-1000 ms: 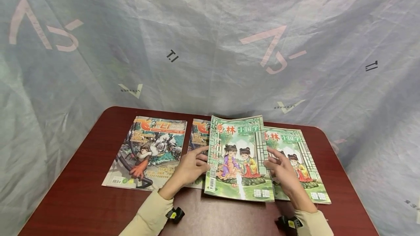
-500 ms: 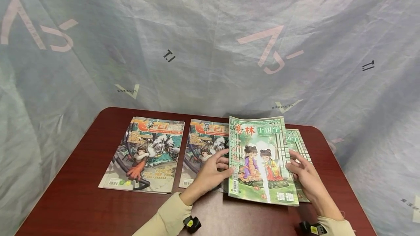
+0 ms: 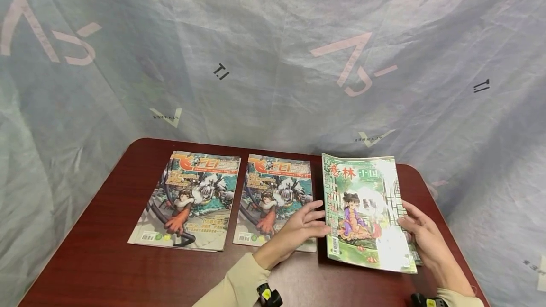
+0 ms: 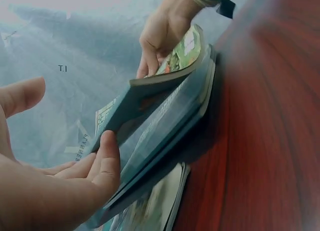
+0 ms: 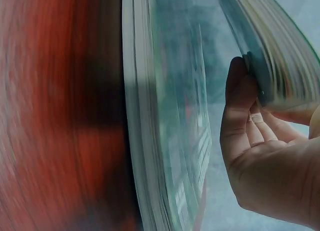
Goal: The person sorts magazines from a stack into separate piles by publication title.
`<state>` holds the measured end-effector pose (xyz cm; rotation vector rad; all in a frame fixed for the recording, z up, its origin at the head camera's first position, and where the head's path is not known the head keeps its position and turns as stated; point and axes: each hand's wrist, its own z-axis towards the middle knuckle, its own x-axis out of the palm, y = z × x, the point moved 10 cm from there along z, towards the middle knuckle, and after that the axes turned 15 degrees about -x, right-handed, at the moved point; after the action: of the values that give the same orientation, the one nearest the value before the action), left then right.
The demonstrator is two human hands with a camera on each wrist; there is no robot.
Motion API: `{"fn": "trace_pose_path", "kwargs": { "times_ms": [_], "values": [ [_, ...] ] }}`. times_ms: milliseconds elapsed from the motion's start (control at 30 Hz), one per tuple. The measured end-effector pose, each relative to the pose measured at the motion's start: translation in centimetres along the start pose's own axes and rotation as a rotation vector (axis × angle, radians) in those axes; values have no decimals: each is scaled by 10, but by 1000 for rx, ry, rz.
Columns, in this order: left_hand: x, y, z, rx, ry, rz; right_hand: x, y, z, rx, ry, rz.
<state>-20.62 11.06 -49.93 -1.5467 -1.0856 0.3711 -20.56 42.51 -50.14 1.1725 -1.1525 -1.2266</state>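
A green magazine (image 3: 351, 245) with a cartoon cover hangs above another green magazine (image 3: 415, 255), which it largely covers in the head view. My right hand (image 3: 428, 238) pinches the raised magazine by its right edge, thumb on top and fingers beneath, as the right wrist view shows. Against the raised magazine's left edge rest the fairly straight fingers of my left hand (image 3: 294, 233). In the left wrist view the left thumb (image 4: 25, 93) stands apart from the cover. A gap separates the raised magazine from the lower one (image 4: 167, 123).
Two matching magazines with a red-gloved figure lie to the left, one at the far left (image 3: 183, 203) and one mid-table (image 3: 273, 193). They rest on a dark red wooden table (image 3: 111, 231). Grey printed cloth (image 3: 256, 51) hangs behind the table and along its sides.
Both hands have moved right with the green magazine, from over the middle magazine to above the other green one. The middle magazine's cover is now mostly uncovered. The left thumb's grip looks looser.
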Motion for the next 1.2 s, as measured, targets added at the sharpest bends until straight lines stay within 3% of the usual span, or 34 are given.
{"fn": "trace_pose_path", "kwargs": {
  "times_ms": [167,433,667,1000,1200],
  "values": [
    [8,-1,6,4,-5,-49,-8,4,4,-14,31,14],
    [25,2,17,-23,-18,-103,-33,4,3,10,12,37],
    [39,7,24,-30,31,-148,-46,3,6,-8,44,47],
    [45,19,30,-85,68,-117,-58,-6,12,41,77,-72],
    [47,20,33,-86,96,-129,-60,-10,14,75,77,-118]
  ]
}}
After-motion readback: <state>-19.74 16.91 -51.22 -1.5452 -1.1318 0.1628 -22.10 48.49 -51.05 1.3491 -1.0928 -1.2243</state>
